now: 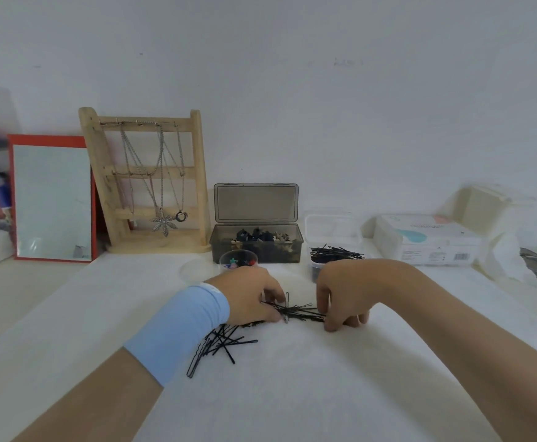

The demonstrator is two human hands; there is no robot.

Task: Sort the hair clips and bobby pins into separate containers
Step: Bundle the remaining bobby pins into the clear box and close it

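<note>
A bunch of black bobby pins [296, 311] lies on the white table between my hands. My left hand [254, 296], with a light blue wristband, pinches the bunch's left end. My right hand [345, 295] pinches its right end with curled fingers. More loose bobby pins [219, 344] are scattered below my left wrist. Behind, a small container [323, 269] is heaped with bobby pins, a dark open box [257, 245] holds hair clips, and a small round cup [238, 260] holds coloured clips.
A wooden jewellery stand [147, 183] with necklaces and a red-framed mirror [51, 199] lean on the wall at the back left. A white packet [426, 239] and plastic boxes sit at the back right. A round clear lid [197, 269] lies beside the cup.
</note>
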